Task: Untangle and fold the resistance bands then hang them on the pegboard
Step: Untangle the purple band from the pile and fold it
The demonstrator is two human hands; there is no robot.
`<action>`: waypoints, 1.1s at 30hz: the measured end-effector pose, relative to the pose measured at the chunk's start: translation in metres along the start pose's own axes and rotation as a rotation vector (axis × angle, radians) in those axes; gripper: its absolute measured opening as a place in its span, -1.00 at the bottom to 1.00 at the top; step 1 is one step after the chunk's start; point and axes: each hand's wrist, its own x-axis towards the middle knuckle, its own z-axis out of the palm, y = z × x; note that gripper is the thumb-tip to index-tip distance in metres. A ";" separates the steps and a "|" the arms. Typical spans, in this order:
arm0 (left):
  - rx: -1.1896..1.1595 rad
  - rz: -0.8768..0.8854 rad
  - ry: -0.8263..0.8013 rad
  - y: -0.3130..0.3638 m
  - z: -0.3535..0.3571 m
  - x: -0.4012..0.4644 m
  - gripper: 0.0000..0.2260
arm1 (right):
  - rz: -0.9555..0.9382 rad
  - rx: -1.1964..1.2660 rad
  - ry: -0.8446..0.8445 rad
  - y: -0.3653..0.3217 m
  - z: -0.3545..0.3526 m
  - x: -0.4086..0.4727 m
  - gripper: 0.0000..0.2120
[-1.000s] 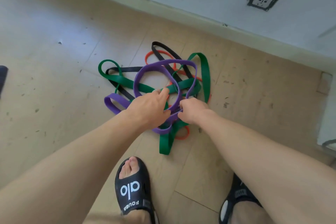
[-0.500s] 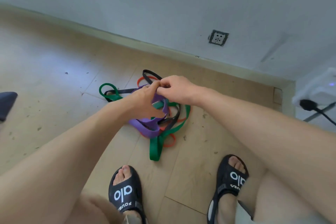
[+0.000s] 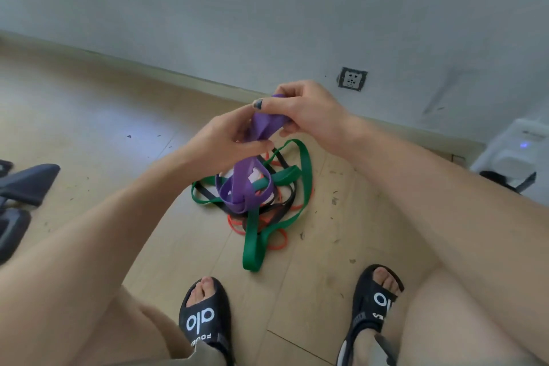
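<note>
Untangle step: both hands, left (image 3: 230,140) & right (image 3: 303,107), grip pinched on purple band (image 3: 267,125), lifted off floor (image 3: 89,128). Its lower loops look snagged w/ green band (image 3: 252,246); next prob. needs pulling purple free.

Matt rubbery purple band (image 3: 269,125) — pale wood-look floor (image 3: 89,128), scuffed.

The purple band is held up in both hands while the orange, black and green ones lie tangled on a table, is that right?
Not quite: the head view shows both the left hand and right hand holding the purple band, but the green band, black band and orange band lie tangled on the wooden floor, not a table.
</note>
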 end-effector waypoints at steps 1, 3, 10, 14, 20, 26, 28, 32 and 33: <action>0.013 0.002 0.009 0.003 0.002 0.003 -0.69 | 0.009 0.040 0.013 -0.002 -0.005 -0.001 -0.74; 0.055 0.010 0.016 0.010 0.006 0.009 -0.55 | 0.027 0.145 0.041 -0.005 -0.014 -0.002 -0.74; 0.288 0.076 0.046 0.032 0.017 0.035 -0.68 | 0.133 0.405 0.173 0.001 -0.044 0.004 -0.82; 0.338 0.103 -0.026 0.029 0.013 0.041 -0.76 | 0.209 0.367 0.262 0.010 -0.052 0.005 -0.90; 0.392 0.081 -0.105 0.022 0.007 0.056 -0.82 | 0.257 0.355 0.340 0.018 -0.057 0.006 -0.94; 0.338 0.107 -0.097 0.028 0.010 0.060 -0.81 | 0.167 -0.475 0.374 0.030 -0.068 -0.006 -0.53; 0.362 0.131 -0.109 0.029 0.018 0.059 -0.78 | 0.013 -0.658 0.397 0.027 -0.064 -0.009 -0.53; 0.416 0.152 -0.069 0.037 0.028 0.052 -0.74 | -0.224 -0.718 0.280 0.004 -0.053 -0.016 -0.65; 0.395 0.153 -0.051 0.041 0.029 0.049 -0.75 | -0.226 -0.741 0.218 0.000 -0.050 -0.017 -0.67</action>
